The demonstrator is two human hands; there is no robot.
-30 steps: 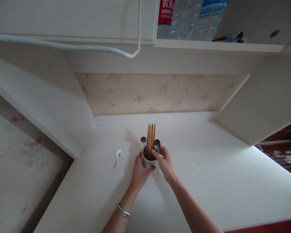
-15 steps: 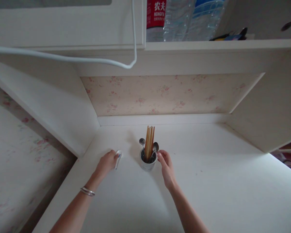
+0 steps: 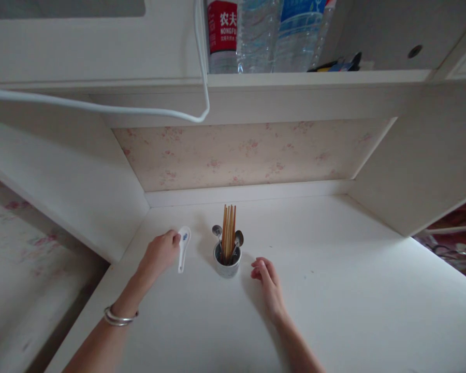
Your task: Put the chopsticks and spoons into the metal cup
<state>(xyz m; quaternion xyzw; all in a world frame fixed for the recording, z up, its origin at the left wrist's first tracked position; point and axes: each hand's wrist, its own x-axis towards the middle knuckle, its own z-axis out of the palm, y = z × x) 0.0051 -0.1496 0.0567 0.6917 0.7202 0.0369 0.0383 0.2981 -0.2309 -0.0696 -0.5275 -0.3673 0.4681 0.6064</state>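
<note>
A small white cup [image 3: 227, 264] stands on the white desk [image 3: 334, 290], holding several wooden chopsticks [image 3: 228, 232] and two metal spoons [image 3: 238, 239]. My left hand [image 3: 159, 255], a silver bracelet on its wrist, pinches the bowl end of a white ceramic spoon [image 3: 183, 247] lying to the left of the cup. To the right of the cup my right hand [image 3: 267, 277] rests on the desk with loosely curled fingers, holding nothing.
A floral back panel closes the desk alcove, with white side walls left and right. A shelf above carries water bottles [image 3: 256, 33] and small items. A white cable [image 3: 101, 106] hangs under the shelf. A floral bed lies at the left.
My left hand has left the cup, reached left and closed on the ceramic spoon. My right hand has let go of the cup and drawn back to the desk beside it.
</note>
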